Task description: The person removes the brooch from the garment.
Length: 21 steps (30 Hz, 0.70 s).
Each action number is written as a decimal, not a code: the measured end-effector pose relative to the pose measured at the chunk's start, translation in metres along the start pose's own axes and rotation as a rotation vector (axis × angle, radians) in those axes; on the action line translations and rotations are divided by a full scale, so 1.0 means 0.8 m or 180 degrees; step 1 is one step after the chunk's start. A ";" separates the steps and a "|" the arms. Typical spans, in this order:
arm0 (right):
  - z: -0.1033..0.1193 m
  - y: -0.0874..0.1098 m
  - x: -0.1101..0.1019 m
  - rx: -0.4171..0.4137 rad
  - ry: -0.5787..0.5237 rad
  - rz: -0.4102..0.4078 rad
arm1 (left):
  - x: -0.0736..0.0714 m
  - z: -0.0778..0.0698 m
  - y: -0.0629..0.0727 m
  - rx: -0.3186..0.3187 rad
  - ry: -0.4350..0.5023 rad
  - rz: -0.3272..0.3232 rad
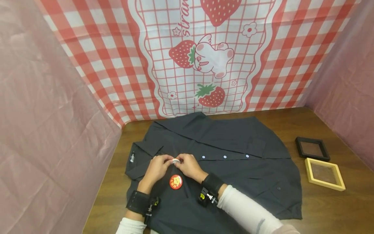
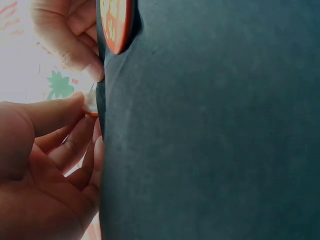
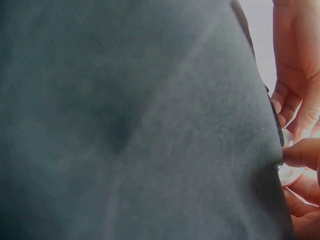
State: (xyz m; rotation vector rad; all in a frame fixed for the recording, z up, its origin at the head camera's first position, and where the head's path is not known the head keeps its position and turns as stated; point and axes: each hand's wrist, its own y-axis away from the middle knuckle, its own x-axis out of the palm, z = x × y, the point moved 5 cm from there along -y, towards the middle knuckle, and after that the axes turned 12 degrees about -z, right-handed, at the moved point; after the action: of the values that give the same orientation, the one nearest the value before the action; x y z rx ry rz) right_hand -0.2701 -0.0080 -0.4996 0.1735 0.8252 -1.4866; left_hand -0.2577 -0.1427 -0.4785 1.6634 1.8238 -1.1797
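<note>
A dark grey button-up shirt (image 1: 233, 136) lies spread over the table, collar to the left. At its front edge my left hand (image 1: 159, 167) and right hand (image 1: 188, 165) meet around a small round pin badge (image 1: 176, 161) whose pale back faces up. In the left wrist view, the left thumb presses that badge (image 2: 91, 104) from one side beside the cloth edge, and the right fingers pinch close by. The right wrist view has the badge (image 3: 289, 175) between fingertips, partly covered. Whether its pin passes through the cloth is hidden. A red round badge (image 1: 176, 182) with a yellow figure sits on the shirt just below.
To the right on the wooden table (image 1: 359, 208) lie a black frame (image 1: 301, 148) and a pale yellow frame (image 1: 311, 172). A red-checked strawberry cloth (image 1: 111, 65) hangs behind, with pink cloth (image 1: 58, 130) at the left side and more at the right.
</note>
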 end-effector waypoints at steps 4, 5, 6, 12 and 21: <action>0.002 0.000 -0.002 -0.0023 0.0047 -0.0041 | 0.000 -0.003 -0.001 0.0031 -0.0001 0.0003; 0.002 0.000 -0.002 -0.0033 0.0058 -0.0046 | -0.001 -0.004 -0.001 0.0037 -0.0001 0.0000; 0.003 0.000 -0.003 -0.0036 0.0060 -0.0050 | -0.001 -0.004 -0.002 0.0041 -0.0001 -0.0004; 0.004 0.002 -0.003 -0.0058 0.0045 -0.0034 | -0.002 -0.004 -0.002 0.0030 -0.0023 -0.0020; 0.002 0.001 -0.001 -0.0008 0.0050 0.0031 | -0.003 -0.003 -0.002 -0.0002 -0.0006 -0.0030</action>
State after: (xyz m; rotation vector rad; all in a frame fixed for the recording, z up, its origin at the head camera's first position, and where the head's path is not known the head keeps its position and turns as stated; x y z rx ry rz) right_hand -0.2686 -0.0084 -0.4984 0.1874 0.8377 -1.4766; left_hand -0.2578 -0.1422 -0.4749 1.6547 1.8327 -1.1842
